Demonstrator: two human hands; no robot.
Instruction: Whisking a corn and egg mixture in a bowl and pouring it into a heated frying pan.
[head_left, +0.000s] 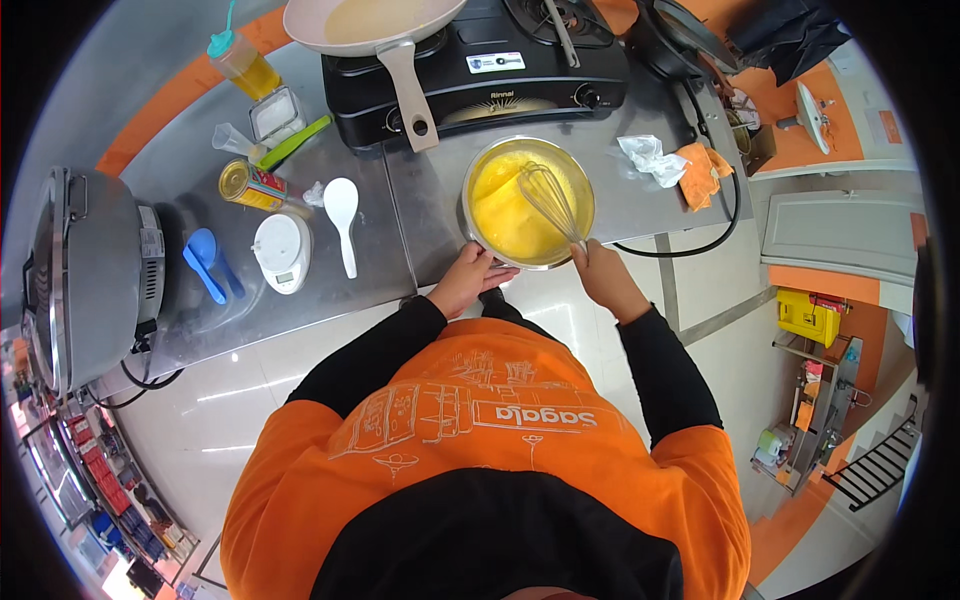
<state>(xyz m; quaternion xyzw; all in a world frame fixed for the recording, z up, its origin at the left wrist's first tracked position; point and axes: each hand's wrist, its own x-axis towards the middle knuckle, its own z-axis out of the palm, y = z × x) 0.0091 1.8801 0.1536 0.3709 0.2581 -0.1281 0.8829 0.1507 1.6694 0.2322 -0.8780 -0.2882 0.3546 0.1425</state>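
Observation:
A stainless steel mixing bowl (584, 166) holding yellow liquid (501, 210) stands at the front edge of the steel counter. My left hand (472, 277) grips the bowl by its near left side, with the thumb up by the rim and the fingers beneath. In my right hand (604, 274) is the handle of a wire balloon whisk (553, 199). The whisk leans over the near right rim, its wires in the bowl against the yellow liquid. How deep the wire tips sit cannot be told.
Behind the bowl stands a black Rinnai gas stove (525, 94) with a pale frying pan (375, 46), its handle jutting toward me. Left lie a white rice paddle (342, 214), a digital scale (283, 251), a can (251, 186) and blue spoons (202, 251). An orange cloth (701, 176) lies right.

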